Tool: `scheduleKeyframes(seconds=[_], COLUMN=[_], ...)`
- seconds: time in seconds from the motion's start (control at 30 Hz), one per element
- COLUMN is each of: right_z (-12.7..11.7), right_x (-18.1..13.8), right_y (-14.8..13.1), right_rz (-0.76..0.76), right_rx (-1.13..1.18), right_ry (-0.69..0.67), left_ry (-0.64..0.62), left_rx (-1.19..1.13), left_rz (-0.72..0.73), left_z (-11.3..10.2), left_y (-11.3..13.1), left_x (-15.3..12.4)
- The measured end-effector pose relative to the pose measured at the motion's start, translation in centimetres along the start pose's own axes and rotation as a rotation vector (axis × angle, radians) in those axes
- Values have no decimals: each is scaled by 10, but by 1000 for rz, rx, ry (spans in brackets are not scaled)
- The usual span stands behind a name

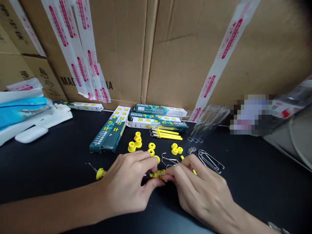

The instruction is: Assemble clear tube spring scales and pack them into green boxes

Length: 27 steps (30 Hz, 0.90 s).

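Observation:
My left hand (128, 182) is closed around a tubular spring scale, its barrel mostly hidden by the fingers. A yellow end cap (99, 174) with a thin wire hook sticks out on the left. Between both hands the scale's yellow end (158, 174) shows, and the fingertips of my right hand (203, 187) pinch it. Just beyond my hands lie yellow flanged caps (132, 148), yellow rings (151, 149), small yellow collars (174, 151) and bent wire hooks (173, 160). Another yellow piece (182, 157) is partly covered by my right hand.
Yellow rods (168, 133) lie before several green-and-white boxes (158, 112). Two more boxes (110, 131) slant left. Clear tubes (208, 122), small metal rings (191, 150) and long wire loops (211, 161) are rightward. A white rounded case (31, 134) sits left; cardboard (122, 48) stands behind.

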State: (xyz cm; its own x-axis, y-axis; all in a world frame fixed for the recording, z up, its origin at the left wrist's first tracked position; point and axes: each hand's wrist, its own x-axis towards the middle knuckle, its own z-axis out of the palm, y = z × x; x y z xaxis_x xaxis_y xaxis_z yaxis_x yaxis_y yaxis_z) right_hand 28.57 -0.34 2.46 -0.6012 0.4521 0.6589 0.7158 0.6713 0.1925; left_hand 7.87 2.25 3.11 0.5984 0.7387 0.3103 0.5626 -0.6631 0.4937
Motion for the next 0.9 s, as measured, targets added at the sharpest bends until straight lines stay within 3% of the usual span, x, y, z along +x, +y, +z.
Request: scheduleKeyframes(seconds=[0.13, 0.3, 0.4, 0.57, 0.7, 0.9], right_z=[-12, -20, -16, -5, -2, -2], right_x=[10, 15, 11, 2, -2, -3], right_y=[-5, -9, -9, -5, -5, -4], right_rz=[107, 368, 429, 425, 437, 557], right_rx=[110, 429, 569, 755, 773, 833], right_ry=[-105, -402, -512, -436, -381, -354], left_ry=[14, 54, 85, 85, 104, 118], left_rx=[21, 76, 88, 16, -12, -8], left_rz=[19, 101, 134, 105, 109, 128], left_z=[0, 3, 4, 4, 5, 3], left_y=[-1, 1, 1, 2, 3, 6], left_x=[0, -7, -11, -9, -7, -4])
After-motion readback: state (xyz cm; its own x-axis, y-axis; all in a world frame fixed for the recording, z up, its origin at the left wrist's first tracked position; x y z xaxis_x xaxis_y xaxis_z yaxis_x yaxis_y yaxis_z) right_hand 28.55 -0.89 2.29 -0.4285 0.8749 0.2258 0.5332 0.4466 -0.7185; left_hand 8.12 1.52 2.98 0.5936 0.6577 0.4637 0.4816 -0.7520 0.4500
